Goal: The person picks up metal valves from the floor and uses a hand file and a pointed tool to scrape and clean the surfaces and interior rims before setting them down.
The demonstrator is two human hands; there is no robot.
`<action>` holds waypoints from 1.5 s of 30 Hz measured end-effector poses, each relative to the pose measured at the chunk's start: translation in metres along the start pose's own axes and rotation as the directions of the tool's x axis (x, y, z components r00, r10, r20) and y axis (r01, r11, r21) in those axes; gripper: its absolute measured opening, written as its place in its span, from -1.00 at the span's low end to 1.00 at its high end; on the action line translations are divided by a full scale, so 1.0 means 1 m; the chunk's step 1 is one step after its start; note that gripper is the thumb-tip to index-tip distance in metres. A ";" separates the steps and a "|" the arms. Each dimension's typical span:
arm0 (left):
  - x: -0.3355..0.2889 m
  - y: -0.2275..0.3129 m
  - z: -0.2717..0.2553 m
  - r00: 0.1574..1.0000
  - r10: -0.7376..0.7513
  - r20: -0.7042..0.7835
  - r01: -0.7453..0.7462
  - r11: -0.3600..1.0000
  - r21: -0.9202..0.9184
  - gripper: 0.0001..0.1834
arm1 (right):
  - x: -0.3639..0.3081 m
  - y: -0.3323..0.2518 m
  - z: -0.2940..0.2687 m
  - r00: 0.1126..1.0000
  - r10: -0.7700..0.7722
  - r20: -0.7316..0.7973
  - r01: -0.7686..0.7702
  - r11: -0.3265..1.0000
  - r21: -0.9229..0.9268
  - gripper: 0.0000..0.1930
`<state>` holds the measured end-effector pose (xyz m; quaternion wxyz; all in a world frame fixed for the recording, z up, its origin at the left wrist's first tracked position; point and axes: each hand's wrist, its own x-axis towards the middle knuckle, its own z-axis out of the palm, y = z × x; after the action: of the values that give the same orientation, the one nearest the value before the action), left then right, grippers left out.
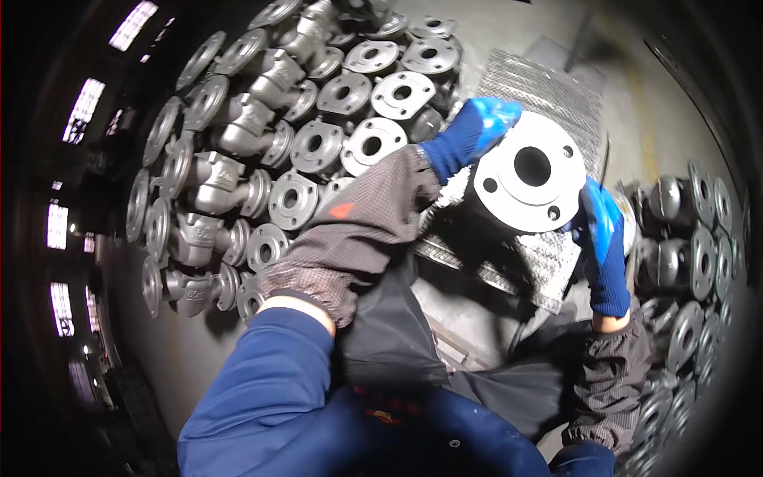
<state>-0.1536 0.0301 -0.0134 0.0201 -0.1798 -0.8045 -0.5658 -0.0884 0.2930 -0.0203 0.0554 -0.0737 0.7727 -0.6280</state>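
A metal valve body [509,203] is between my gloved hands, its round flange turned up toward me. The flange has a large dark bore in the middle and smaller bolt holes around it, and bright light washes out its face. My left hand [486,131], in a blue coated glove, is closed on the flange's upper left edge. On the lower right side, my right hand [602,238] grips the casting, with its fingers partly hidden. Beneath the valve body lies a ridged, silvery work surface [540,79], with a dark shadow across it.
Several rows of grey flanged valve bodies [230,187] are stacked on the left, reaching close to my left forearm. More valve bodies [671,262] stand on the right beside my right arm. Grey floor [501,28] shows behind the work surface.
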 end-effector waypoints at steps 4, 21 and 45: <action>-0.060 0.026 0.005 0.996 0.068 -0.054 -0.070 0.997 -0.038 -0.71 | -0.016 0.004 -0.012 0.995 0.004 0.097 0.000 0.999 -0.042 -0.63; -0.099 0.098 0.055 0.914 -0.331 0.236 0.391 0.875 -0.285 -0.61 | -0.061 0.024 -0.053 0.795 -0.512 0.325 0.600 0.592 -0.538 -0.62; -0.153 0.095 -0.005 0.899 -0.058 -0.433 0.114 0.988 0.105 -0.65 | -0.053 -0.060 0.077 0.983 -0.074 0.169 0.105 0.978 -0.182 -0.78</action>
<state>0.0176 0.0129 0.0377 0.1829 -0.0137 -0.8219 -0.5392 -0.0196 0.2165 0.0221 0.0821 -0.1641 0.8180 -0.5451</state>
